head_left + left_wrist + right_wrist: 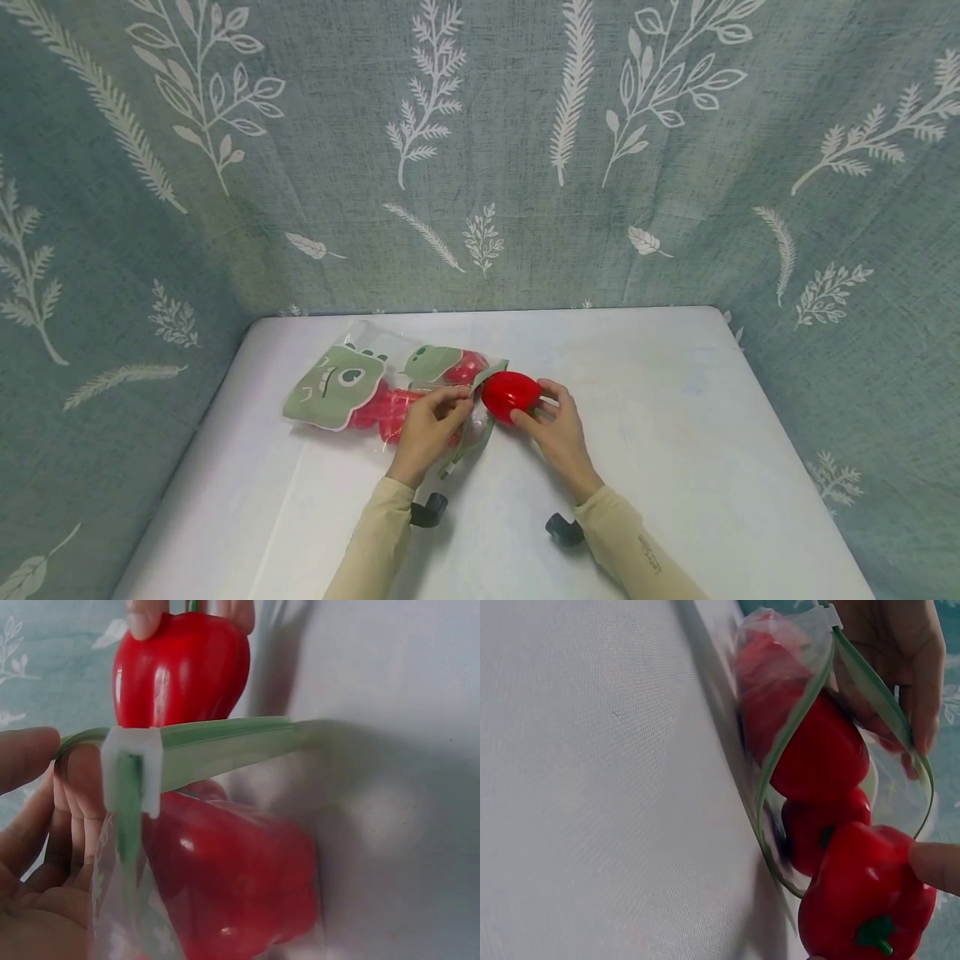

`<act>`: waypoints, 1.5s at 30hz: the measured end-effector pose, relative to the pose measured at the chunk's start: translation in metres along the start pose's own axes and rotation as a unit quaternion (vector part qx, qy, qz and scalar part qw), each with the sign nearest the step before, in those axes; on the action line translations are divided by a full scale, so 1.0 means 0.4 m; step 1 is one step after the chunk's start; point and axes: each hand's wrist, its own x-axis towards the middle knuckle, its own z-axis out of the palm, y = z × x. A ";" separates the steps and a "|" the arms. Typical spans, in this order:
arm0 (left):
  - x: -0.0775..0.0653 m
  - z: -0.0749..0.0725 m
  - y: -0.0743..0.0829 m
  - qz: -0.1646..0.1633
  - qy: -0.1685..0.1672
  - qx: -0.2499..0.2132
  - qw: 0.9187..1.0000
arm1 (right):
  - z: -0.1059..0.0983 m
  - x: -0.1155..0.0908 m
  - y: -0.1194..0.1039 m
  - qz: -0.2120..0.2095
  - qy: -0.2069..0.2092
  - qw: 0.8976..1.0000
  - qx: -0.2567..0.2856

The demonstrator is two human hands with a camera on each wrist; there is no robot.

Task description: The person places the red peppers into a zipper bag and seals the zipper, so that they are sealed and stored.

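A clear zip bag [333,392] with a green cartoon-animal print lies on its side, its green-edged mouth spread apart. Inside are several red bell peppers [821,750], seen through the plastic and the opening. My left hand [431,432] pinches the green rim on one side of the mouth. A white zip slider [131,769] sits at a corner of that rim. With thumb and fingers my right hand [558,429] grips one more red bell pepper [508,397] right at the mouth. Its green stem [876,934] points away from the bag.
Everything lies on a white table [637,400], whose back edge meets a grey-green curtain [480,167] with white leaf prints. More curtain hangs at both sides. Dark wrist-camera mounts [429,510] stick out beside both sleeves, low over the table.
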 end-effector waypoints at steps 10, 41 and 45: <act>0.002 0.001 -0.001 0.006 -0.001 -0.003 1.000 | 0.016 0.003 0.000 0.009 0.007 1.000 -0.009; 0.001 0.001 -0.006 0.018 0.000 -0.005 1.000 | 0.072 0.019 -0.002 0.016 0.008 1.000 0.020; 0.002 0.000 -0.007 0.014 0.000 -0.011 1.000 | 0.076 0.020 -0.003 0.018 0.005 0.999 0.027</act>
